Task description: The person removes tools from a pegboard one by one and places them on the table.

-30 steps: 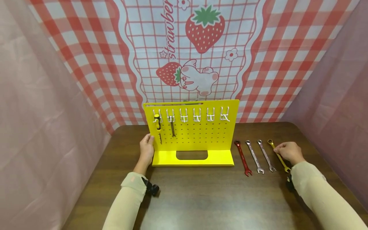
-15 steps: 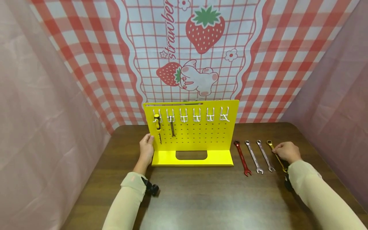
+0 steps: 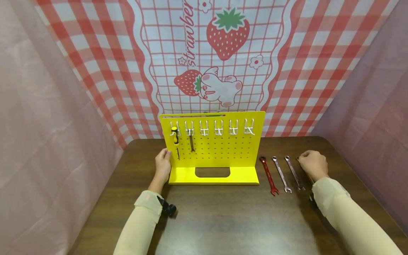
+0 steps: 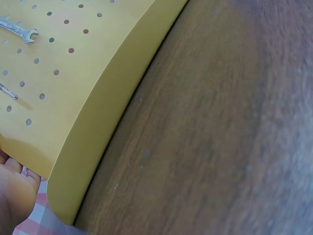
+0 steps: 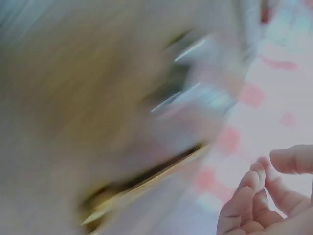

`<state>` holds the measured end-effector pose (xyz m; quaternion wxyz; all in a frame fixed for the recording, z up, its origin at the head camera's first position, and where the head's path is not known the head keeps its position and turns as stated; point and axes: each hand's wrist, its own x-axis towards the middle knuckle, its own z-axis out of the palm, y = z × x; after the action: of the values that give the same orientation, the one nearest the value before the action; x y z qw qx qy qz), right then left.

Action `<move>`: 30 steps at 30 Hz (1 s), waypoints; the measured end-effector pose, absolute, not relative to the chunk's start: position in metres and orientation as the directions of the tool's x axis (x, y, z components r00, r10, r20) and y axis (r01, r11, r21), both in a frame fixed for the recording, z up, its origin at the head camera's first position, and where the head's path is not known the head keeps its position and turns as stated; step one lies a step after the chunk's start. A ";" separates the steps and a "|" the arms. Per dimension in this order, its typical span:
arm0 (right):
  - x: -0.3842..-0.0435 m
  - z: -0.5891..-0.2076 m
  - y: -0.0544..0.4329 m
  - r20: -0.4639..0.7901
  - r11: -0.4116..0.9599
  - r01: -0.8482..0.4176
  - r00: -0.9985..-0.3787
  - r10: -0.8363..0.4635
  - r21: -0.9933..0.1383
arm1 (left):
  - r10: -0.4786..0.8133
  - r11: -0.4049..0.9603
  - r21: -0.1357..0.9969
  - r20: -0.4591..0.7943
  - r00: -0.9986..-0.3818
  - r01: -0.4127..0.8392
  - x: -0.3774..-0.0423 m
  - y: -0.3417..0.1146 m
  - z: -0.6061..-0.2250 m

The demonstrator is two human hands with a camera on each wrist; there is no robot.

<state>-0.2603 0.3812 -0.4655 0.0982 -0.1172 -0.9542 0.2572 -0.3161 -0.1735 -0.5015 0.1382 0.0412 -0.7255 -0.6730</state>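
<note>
1. Gold wrench [image 5: 142,184] lies on the surface [image 3: 220,212], rightmost of four in a row beside the yellow board [image 3: 220,148]; seen from my head, my right hand [image 3: 313,165] covers most of it.
2. That hand's fingers [image 5: 239,205] are slack and free of the wrench, loosely bent, with the thumb near the index fingertip; the wrench looks blurred from that wrist.
3. My left hand [image 3: 163,165] grips the board's left edge, fingers tucked behind it.
4. Next to the gold wrench comes a silver wrench [image 3: 294,174], then another silver wrench [image 3: 282,175], then a red wrench [image 3: 269,177] nearest the board, all with their ring ends away from me.
5. White hooks [image 3: 204,131], six of them, line the standing board; a screwdriver [image 3: 175,136] hangs at the leftmost, a small wrench [image 3: 191,142] at the next.
6. Behind everything hangs a checked strawberry cloth [image 3: 312,53].
</note>
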 end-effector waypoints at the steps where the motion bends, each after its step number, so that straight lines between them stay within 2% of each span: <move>1: -0.261 -0.462 0.371 0.168 0.837 0.143 -0.949 0.268 -0.529 | -0.248 0.090 0.988 0.145 -0.958 0.126 -0.316 -0.173 -0.501; 7: -0.259 -0.444 0.306 0.340 0.791 -0.088 -0.927 0.157 -0.605 | -0.247 0.093 0.988 0.143 -0.958 0.124 -0.317 -0.170 -0.500; 13: -0.256 -0.440 0.243 0.348 0.618 -0.234 -0.935 0.069 -0.751 | -0.240 0.103 0.988 0.139 -0.961 0.117 -0.317 -0.170 -0.497; 20: -0.269 -0.435 0.173 0.272 0.397 -0.295 -0.956 -0.113 -0.869 | -0.240 0.092 0.988 0.142 -0.960 0.123 -0.317 -0.170 -0.498; 25: -0.275 -0.435 0.129 0.266 0.347 -0.323 -0.943 -0.202 -0.881 | -0.265 0.070 0.990 0.138 -0.954 0.124 -0.314 -0.167 -0.500; 30: -0.284 -0.434 0.098 0.273 0.298 -0.328 -0.939 -0.211 -0.897 | -0.273 0.069 0.990 0.139 -0.952 0.124 -0.313 -0.166 -0.501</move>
<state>-0.2839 0.0978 -0.4337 0.0514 0.1675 -0.8039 0.5684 -0.3131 -0.1662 -0.5014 0.1461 0.0518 -0.7164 -0.6803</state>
